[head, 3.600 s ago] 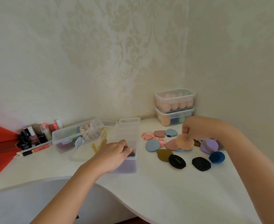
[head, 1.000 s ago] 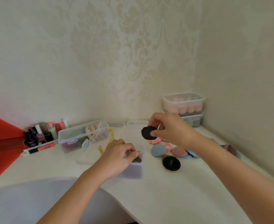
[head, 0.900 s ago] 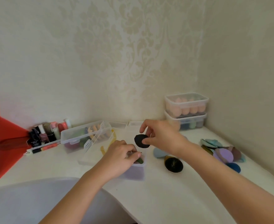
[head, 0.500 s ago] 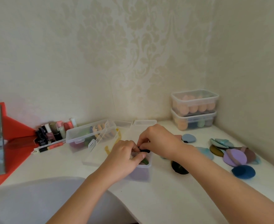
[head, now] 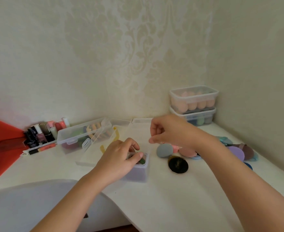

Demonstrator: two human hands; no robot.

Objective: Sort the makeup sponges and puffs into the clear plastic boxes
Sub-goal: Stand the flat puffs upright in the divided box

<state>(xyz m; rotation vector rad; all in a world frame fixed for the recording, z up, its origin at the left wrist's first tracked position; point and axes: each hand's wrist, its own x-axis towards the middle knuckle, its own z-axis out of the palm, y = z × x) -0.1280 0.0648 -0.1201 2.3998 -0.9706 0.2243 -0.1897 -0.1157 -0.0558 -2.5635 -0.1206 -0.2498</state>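
Observation:
A small clear plastic box stands in front of me with its lid folded back. My left hand reaches into it, fingers and thumb curled round the green and dark puffs standing inside. My right hand hovers just above and right of the box, fingers loosely curled and holding nothing. Loose puffs lie on the white table to the right: a grey one, a black one, a pink one and a purple one among several others.
Two lidded clear boxes of sponges are stacked in the back right corner. Another open clear box with coloured items sits at the left, beside nail polish bottles and a red surface. The table's curved front edge runs below my arms.
My right hand carried a black puff from the pile to the box, let it go inside, and has lifted away empty. My left hand stayed in the box.

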